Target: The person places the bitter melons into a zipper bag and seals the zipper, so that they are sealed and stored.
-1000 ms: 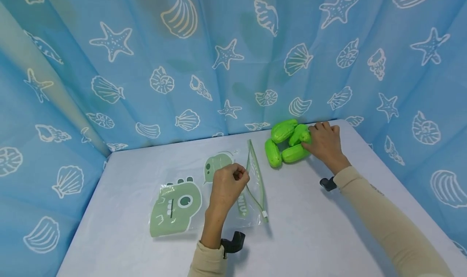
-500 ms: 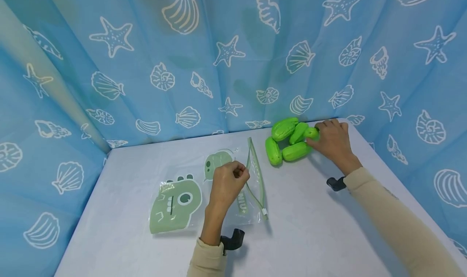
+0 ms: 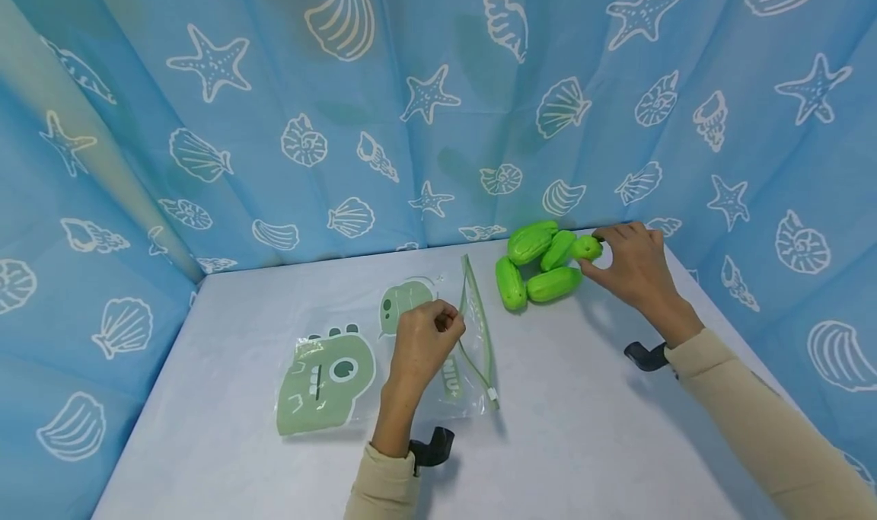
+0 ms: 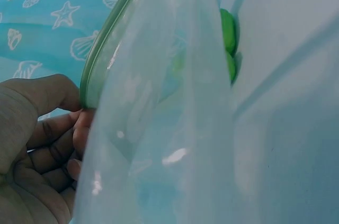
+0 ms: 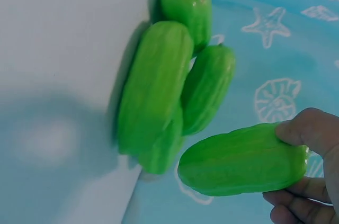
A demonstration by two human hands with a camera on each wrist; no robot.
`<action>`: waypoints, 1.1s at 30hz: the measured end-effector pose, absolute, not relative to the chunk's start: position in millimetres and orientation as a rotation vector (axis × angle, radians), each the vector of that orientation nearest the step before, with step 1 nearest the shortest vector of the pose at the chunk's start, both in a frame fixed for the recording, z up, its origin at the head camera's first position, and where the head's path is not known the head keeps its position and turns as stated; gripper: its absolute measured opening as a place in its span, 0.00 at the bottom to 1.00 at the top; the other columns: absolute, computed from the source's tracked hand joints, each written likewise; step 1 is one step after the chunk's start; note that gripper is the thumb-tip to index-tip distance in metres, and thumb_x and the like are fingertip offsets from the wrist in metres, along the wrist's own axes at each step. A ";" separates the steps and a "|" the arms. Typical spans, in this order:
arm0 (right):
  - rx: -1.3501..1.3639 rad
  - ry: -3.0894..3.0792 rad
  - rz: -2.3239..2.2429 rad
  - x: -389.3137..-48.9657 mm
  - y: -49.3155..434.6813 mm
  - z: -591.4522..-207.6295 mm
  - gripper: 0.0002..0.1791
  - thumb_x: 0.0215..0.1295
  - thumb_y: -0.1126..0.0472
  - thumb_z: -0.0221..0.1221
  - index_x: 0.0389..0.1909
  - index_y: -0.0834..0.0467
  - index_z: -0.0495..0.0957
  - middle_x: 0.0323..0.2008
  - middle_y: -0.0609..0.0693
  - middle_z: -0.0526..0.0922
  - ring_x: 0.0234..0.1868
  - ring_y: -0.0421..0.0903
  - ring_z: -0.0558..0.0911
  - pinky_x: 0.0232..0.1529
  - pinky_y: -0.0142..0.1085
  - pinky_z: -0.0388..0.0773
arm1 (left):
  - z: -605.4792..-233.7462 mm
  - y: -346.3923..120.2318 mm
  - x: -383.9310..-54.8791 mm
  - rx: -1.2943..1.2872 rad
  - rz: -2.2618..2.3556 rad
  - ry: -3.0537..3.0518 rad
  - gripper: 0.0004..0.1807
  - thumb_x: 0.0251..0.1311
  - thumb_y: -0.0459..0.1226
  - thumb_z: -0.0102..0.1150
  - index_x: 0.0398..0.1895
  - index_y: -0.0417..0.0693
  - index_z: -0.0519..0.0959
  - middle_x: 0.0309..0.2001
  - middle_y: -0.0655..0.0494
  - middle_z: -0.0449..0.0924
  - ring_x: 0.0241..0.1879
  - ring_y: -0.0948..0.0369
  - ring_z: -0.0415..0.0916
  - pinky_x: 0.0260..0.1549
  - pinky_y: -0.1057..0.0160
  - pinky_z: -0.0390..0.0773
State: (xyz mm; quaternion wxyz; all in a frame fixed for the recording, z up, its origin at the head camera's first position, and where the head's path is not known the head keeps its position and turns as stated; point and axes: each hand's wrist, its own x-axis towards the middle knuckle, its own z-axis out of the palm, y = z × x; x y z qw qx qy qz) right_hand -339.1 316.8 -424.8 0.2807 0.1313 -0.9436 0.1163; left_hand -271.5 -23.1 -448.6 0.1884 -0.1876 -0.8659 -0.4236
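In the head view my left hand [image 3: 421, 341] pinches the open rim of a clear zip bag [image 3: 325, 383] printed with a green dinosaur. The left wrist view shows thumb and fingers on the bag's green zip strip [image 4: 108, 38], which stands up with the mouth parted. My right hand [image 3: 633, 265] holds a bright green, ridged toy cucumber [image 5: 243, 160] by one end, between thumb and fingers; its other end points toward the pile. Several more toy cucumbers [image 5: 156, 81] lie huddled at the back of the table, just left of that hand in the head view.
A white-covered table [image 3: 569, 421] lies under everything. Blue curtains [image 3: 274, 154] with shell and starfish prints hang right behind it and at both sides. A white zip slider [image 3: 492, 393] sits near the front end of the bag's strip.
My right hand has moved right, away from the pile, bringing the gripped toy cucumber along, so more of it shows. My left hand keeps its pinch on the bag, nearly still.
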 end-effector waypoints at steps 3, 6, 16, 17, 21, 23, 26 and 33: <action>0.385 -2.510 0.343 -332.6 312.5 -419.4 0.25 0.52 0.56 0.73 0.48 0.65 0.80 0.43 0.62 0.81 0.47 0.62 0.72 0.41 0.57 0.59 | -447.3 -24.0 -272.3 -0.529 -1.196 -2.426 0.04 0.58 0.29 0.63 0.27 0.42 0.84 0.22 0.57 0.79 0.22 0.64 0.74 0.23 0.68 0.75; 0.400 -2.504 0.408 -326.0 308.4 -414.2 0.25 0.53 0.56 0.73 0.49 0.64 0.80 0.45 0.62 0.82 0.49 0.62 0.72 0.43 0.58 0.59 | -447.0 -24.7 -272.7 -0.533 -1.196 -2.420 0.04 0.58 0.29 0.63 0.27 0.42 0.84 0.22 0.57 0.79 0.22 0.65 0.74 0.23 0.69 0.75; 0.355 -2.563 0.809 -295.0 291.8 -402.4 0.25 0.57 0.57 0.71 0.55 0.61 0.80 0.46 0.59 0.81 0.52 0.59 0.73 0.52 0.61 0.64 | -444.7 -25.8 -274.7 -0.520 -1.177 -2.424 0.04 0.59 0.31 0.63 0.27 0.43 0.84 0.23 0.57 0.79 0.22 0.65 0.74 0.23 0.69 0.75; 0.357 -2.570 0.829 -292.6 290.3 -402.6 0.26 0.57 0.56 0.71 0.56 0.60 0.80 0.46 0.59 0.81 0.52 0.58 0.74 0.51 0.60 0.66 | -444.4 -25.9 -274.5 -0.519 -1.181 -2.425 0.04 0.59 0.31 0.63 0.27 0.43 0.84 0.23 0.57 0.79 0.22 0.65 0.74 0.24 0.69 0.75; 0.369 -2.592 0.914 -284.9 283.7 -403.7 0.26 0.59 0.54 0.70 0.57 0.59 0.79 0.47 0.57 0.80 0.51 0.56 0.76 0.51 0.57 0.69 | -443.5 -26.4 -272.4 -0.525 -1.201 -2.422 0.04 0.59 0.31 0.63 0.28 0.42 0.84 0.23 0.57 0.79 0.23 0.64 0.74 0.24 0.68 0.76; 0.378 -2.593 0.956 -282.3 280.3 -404.8 0.26 0.60 0.53 0.70 0.57 0.59 0.79 0.47 0.57 0.80 0.51 0.55 0.76 0.52 0.55 0.69 | -443.9 -26.3 -271.8 -0.529 -1.206 -2.422 0.03 0.59 0.31 0.63 0.28 0.42 0.84 0.23 0.56 0.79 0.23 0.64 0.74 0.24 0.68 0.76; 0.398 -2.586 1.003 -279.3 274.8 -407.4 0.26 0.60 0.52 0.70 0.57 0.59 0.79 0.48 0.56 0.81 0.50 0.53 0.77 0.53 0.53 0.68 | -444.6 -26.0 -271.4 -0.526 -1.205 -2.429 0.03 0.59 0.31 0.63 0.28 0.42 0.84 0.24 0.57 0.79 0.23 0.65 0.74 0.24 0.69 0.76; 0.442 -2.579 1.059 -274.2 263.0 -415.7 0.26 0.59 0.54 0.71 0.57 0.59 0.80 0.49 0.54 0.82 0.49 0.50 0.76 0.45 0.48 0.71 | -444.9 -26.8 -270.6 -0.543 -1.206 -2.414 0.03 0.58 0.30 0.63 0.28 0.42 0.84 0.23 0.57 0.79 0.22 0.65 0.74 0.23 0.69 0.75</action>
